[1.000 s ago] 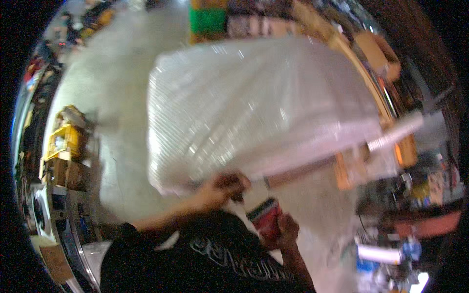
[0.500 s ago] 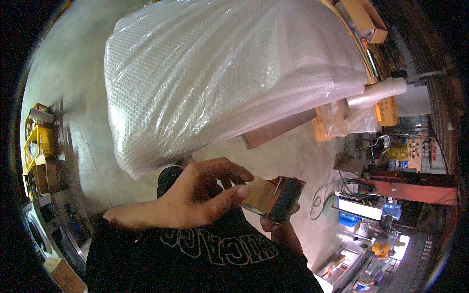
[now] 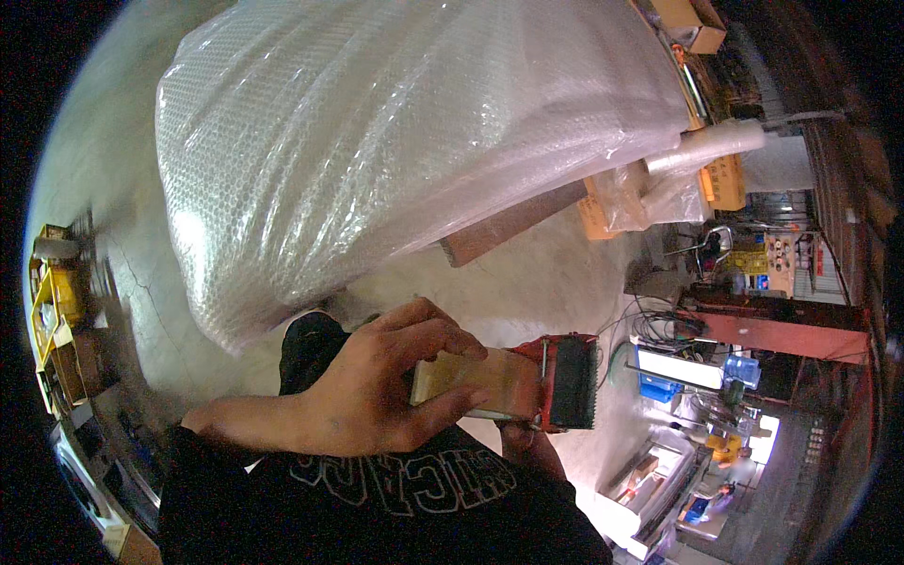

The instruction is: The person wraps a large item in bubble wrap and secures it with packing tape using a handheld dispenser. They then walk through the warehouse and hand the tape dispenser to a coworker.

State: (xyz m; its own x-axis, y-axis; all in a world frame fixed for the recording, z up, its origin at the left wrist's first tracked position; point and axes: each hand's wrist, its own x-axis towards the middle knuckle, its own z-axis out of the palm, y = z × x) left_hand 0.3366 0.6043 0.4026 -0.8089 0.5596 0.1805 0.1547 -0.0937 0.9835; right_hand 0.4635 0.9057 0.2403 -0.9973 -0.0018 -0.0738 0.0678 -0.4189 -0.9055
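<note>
Tape dispenser (image 3: 573,381) has swung level, right hand (image 3: 529,448) clasping it; left hand (image 3: 363,394) pinches tape (image 3: 513,384), seemingly readying it; next needs steady pulling.

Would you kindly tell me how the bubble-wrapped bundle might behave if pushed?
The bundle would probably give softly at first, its surface being bubbled, and might feel slippery, being shiny. Its broad, boxy shape makes rolling seem unlikely.

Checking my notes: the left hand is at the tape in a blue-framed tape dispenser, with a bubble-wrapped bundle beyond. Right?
Not quite: the head view shows a red-framed tape dispenser, not blue. The left hand is at its tape, with the bubble-wrapped bundle beyond.
</note>
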